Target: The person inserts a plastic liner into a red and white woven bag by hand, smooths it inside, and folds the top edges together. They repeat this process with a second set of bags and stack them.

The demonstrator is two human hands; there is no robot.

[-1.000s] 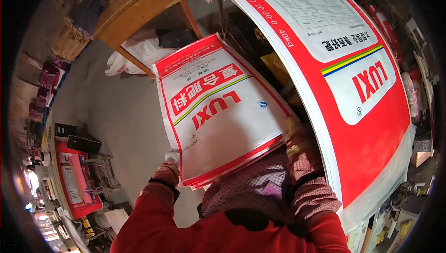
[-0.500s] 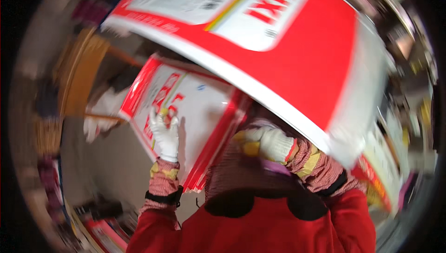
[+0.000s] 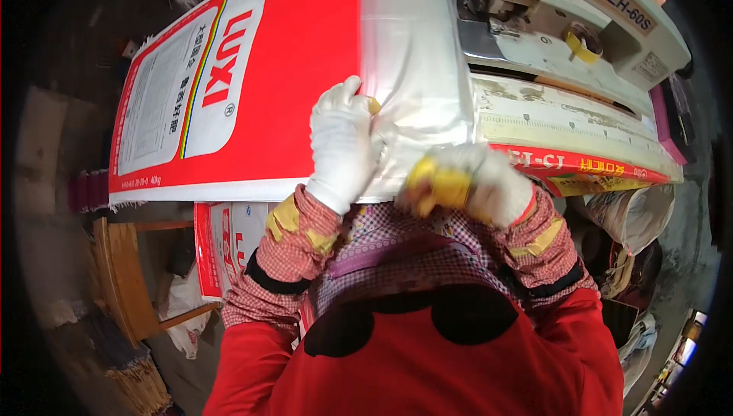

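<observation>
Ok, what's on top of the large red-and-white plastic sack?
The white-gloved left hand lies on the sack; the blurred right hand overlaps its translucent film; surfaces beneath are hidden.

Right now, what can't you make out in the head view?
All head view:
Right hand: fingertips motion-blurred; grip on the clear liner unclear.
Lower sack: mostly hidden by the upper sack and left sleeve.
Sewing machine: top cut off by the upper edge.

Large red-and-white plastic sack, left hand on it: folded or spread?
Spread. The red-and-white plastic sack lies out broadly, no fold crossing its printed face.
</observation>
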